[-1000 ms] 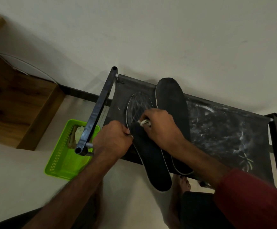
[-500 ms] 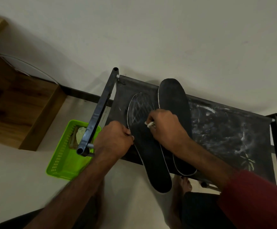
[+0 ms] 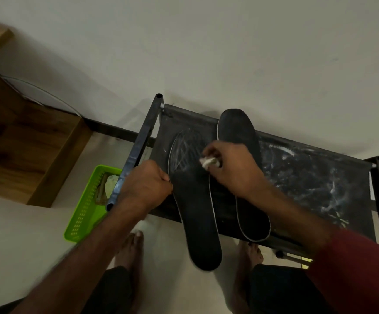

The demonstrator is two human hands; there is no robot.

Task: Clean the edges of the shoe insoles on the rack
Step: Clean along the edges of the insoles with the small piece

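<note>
Two black shoe insoles lie side by side on the black fabric shelf of a metal rack (image 3: 308,177). The left insole (image 3: 195,200) has white streaks on its toe end, and its heel hangs over the rack's front edge. The right insole (image 3: 238,130) lies partly under my right arm. My left hand (image 3: 145,184) pinches the left insole's left edge. My right hand (image 3: 231,168) holds a small white wad of cloth (image 3: 209,162) against the left insole's right edge.
A green plastic basket (image 3: 82,214) with rags stands on the floor left of the rack. A wooden cabinet (image 3: 25,143) is further left. The wall rises behind the rack. My bare feet (image 3: 132,248) stand under the rack's front edge.
My right hand with the cloth has shifted slightly up and right along the left insole's right edge. My left hand has stayed on the left edge.
</note>
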